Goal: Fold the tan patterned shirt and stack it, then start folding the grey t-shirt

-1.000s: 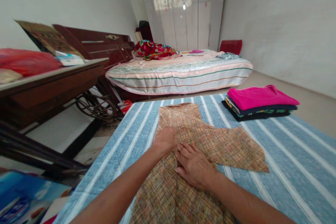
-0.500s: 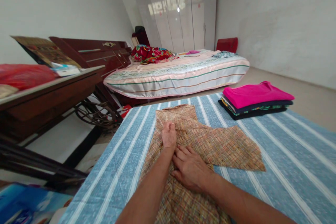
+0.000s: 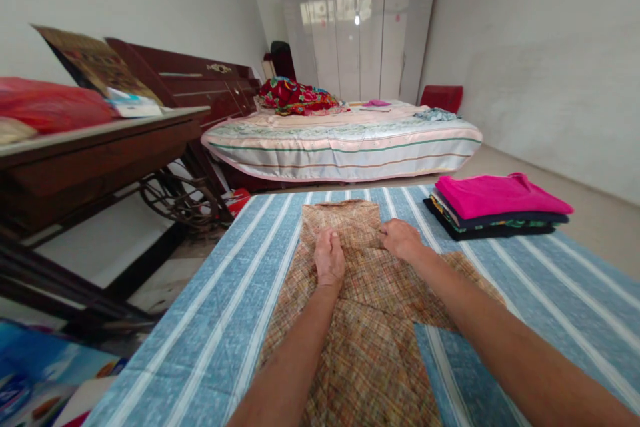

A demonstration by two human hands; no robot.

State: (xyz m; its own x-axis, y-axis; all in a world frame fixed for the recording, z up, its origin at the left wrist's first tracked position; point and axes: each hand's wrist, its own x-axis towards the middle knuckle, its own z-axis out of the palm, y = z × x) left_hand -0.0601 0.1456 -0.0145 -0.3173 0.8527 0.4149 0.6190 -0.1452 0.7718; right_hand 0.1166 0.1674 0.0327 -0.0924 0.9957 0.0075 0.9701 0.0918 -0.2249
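A brown-and-orange checked shirt (image 3: 373, 347) lies spread over the blue striped cloth, its top end away from me and one sleeve out to the right. My left hand (image 3: 330, 259) rests on the upper part of the shirt, fingers pointing forward and lying against the fabric. To its right, my right hand (image 3: 401, 238) pinches the shirt's edge just above the sleeve. My right forearm covers part of that sleeve. On the far right of the cloth sits a stack of folded clothes (image 3: 505, 197), bright pink on top and dark ones below.
The blue striped cloth (image 3: 210, 320) covers the surface before me. Beyond it stands a bed (image 3: 345, 147) with a red floral quilt (image 3: 297, 97). At left is a wooden table (image 3: 100, 147) with a wheel beneath and a red bag (image 3: 50, 107) on top. A wardrobe (image 3: 345, 47) stands behind.
My right hand has moved from the shirt's middle, beside my left wrist, forward and right to its edge. The fabric in the middle lies flatter. The view has shifted slightly.
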